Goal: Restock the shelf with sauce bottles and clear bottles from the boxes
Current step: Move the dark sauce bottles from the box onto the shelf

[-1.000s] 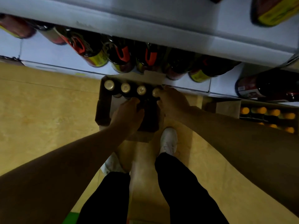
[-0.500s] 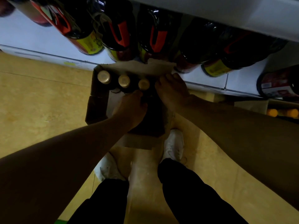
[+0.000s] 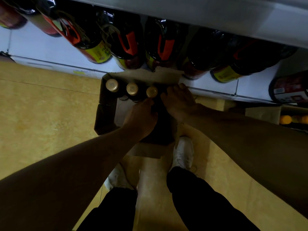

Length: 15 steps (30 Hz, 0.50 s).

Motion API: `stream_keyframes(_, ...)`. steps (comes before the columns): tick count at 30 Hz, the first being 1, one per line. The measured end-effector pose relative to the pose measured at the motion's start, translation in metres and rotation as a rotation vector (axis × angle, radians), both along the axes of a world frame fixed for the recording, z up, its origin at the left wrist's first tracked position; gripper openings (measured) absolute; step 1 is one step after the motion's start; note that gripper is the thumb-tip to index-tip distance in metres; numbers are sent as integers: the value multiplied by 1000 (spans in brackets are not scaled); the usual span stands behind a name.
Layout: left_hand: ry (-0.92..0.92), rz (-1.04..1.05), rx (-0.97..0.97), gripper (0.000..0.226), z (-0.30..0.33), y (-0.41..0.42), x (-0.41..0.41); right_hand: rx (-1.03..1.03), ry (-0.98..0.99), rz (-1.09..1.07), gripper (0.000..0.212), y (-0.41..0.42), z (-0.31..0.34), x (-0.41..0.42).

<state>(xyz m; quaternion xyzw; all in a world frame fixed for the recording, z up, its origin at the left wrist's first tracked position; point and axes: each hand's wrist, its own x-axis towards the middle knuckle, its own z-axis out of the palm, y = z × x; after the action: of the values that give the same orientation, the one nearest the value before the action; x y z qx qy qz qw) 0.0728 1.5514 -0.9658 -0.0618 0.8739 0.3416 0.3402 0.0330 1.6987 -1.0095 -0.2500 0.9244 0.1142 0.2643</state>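
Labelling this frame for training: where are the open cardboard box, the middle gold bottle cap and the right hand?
cardboard box (image 3: 106,119), head view, left wall
middle gold cap (image 3: 132,88), head view, cap top
right hand (image 3: 179,102), head view, back of hand

Right hand (image 3: 179,101) now over the box's fourth gold cap.

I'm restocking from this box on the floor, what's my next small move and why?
Probably lift both hands straight up. The left hand and right hand are down in the box beside three gold caps, seemingly on bottles, though no grip shows.
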Motion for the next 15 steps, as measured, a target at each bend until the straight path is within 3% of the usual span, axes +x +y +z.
stream_keyframes(4,7,-9,2,20,13,0,0,-105,-1,-10,35,4,29,4)
stream_keyframes(8,-18,-21,21,31,35,0,3,-271,-29,-99,42,1,60,11)
stream_keyframes(15,51,-99,8,35,89,-14,1,-447,86,-123,50,-9,134,17)
